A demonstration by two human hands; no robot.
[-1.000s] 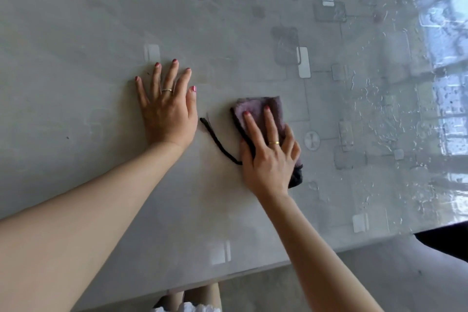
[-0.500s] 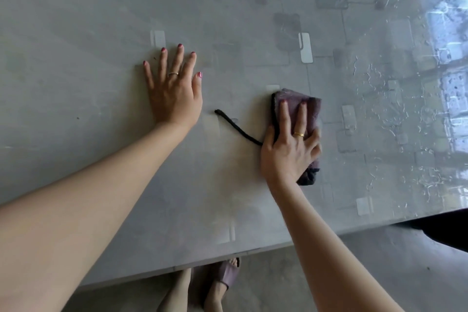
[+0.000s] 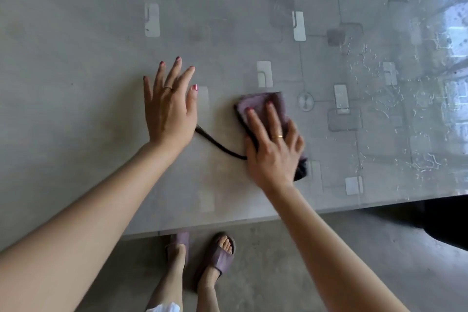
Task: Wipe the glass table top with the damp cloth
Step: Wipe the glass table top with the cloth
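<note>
two feet in mauve slide sandals (image 3: 215, 258) stand on a grey concrete floor (image 3: 278, 273). a white garment hem (image 3: 163, 308) shows at the bottom edge. a dark shape (image 3: 445, 223) sits at right.

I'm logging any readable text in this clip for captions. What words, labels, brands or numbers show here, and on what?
None can be read.
Table top: only printed squares, lines and round marks, no letters.
Cloth under the right hand: no label showing.
Rings and sandals: no brand visible.
Left hand: flat on the table, nothing written near it.
</note>
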